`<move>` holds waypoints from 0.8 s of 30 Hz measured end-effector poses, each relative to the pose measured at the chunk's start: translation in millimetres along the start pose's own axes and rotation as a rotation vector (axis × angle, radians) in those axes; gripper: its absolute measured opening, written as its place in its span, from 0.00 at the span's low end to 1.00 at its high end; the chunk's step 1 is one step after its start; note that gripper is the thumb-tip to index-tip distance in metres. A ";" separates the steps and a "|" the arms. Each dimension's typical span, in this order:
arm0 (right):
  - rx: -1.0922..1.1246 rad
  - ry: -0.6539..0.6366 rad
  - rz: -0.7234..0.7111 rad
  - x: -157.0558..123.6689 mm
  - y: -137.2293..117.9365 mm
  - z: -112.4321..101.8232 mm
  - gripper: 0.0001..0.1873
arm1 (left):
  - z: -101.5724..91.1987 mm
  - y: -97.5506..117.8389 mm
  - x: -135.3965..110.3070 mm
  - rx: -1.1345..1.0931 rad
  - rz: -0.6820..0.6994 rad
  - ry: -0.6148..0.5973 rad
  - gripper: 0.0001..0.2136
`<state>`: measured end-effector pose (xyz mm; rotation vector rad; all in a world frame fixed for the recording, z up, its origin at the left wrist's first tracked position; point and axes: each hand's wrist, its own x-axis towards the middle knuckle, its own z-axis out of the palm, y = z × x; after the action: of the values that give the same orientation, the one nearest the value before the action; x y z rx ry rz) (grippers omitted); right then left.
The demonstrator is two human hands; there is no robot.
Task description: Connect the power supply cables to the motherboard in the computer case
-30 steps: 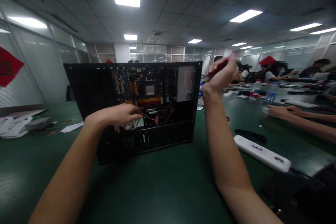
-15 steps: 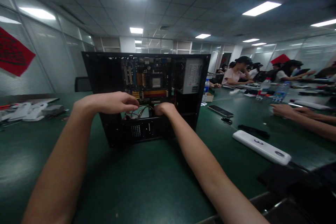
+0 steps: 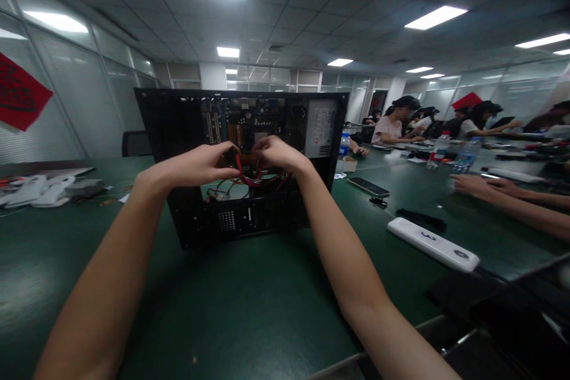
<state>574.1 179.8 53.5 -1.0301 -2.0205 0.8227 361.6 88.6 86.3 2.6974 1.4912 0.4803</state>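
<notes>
A black computer case (image 3: 178,113) stands on the green table with its open side facing me. Inside it are a motherboard (image 3: 238,119) at the top and a silver power supply (image 3: 320,127) at the upper right. My left hand (image 3: 202,165) is closed on a bundle of red and dark cables (image 3: 244,177), in front of the board's lower part. My right hand (image 3: 278,153) is just to the right, its fingers pinched at the same bundle; the exact grip is partly hidden. Thinner wires (image 3: 225,191) hang loose in the opening below.
On the green table (image 3: 249,303), a white power bank marked 3 (image 3: 431,243), a phone (image 3: 369,186) and plastic bottles (image 3: 440,149) lie or stand to the right. Another person's hands (image 3: 476,185) rest at the right. White parts (image 3: 44,190) are piled at the left.
Both hands have come up from the lower opening of the case. Red cables now show raised between them.
</notes>
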 end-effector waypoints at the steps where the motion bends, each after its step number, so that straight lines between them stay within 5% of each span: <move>1: 0.006 -0.016 -0.017 -4.4 -3.2 -3.2 0.10 | -1.7 1.4 -0.8 -0.037 0.028 0.036 0.26; 5: -0.122 -0.136 -0.065 -25.0 -13.7 -18.0 0.12 | -4.1 14.1 -2.9 -0.216 0.078 0.115 0.21; 9: -0.421 -0.110 -0.138 -50.6 -37.4 -28.4 0.19 | -0.4 24.5 0.1 -0.373 0.024 0.167 0.22; 15: -0.071 -0.262 -0.406 -68.7 -60.1 -21.7 0.08 | -2.5 16.4 7.3 -0.423 0.018 0.405 0.21; 24: 0.003 -0.148 -0.343 -76.1 -64.8 -23.4 0.11 | -10.2 30.7 -3.4 -0.529 0.056 0.450 0.26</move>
<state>599.9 89.0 93.8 -0.6081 -2.2364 0.7335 382.4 67.8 100.2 2.2993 1.1315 1.3394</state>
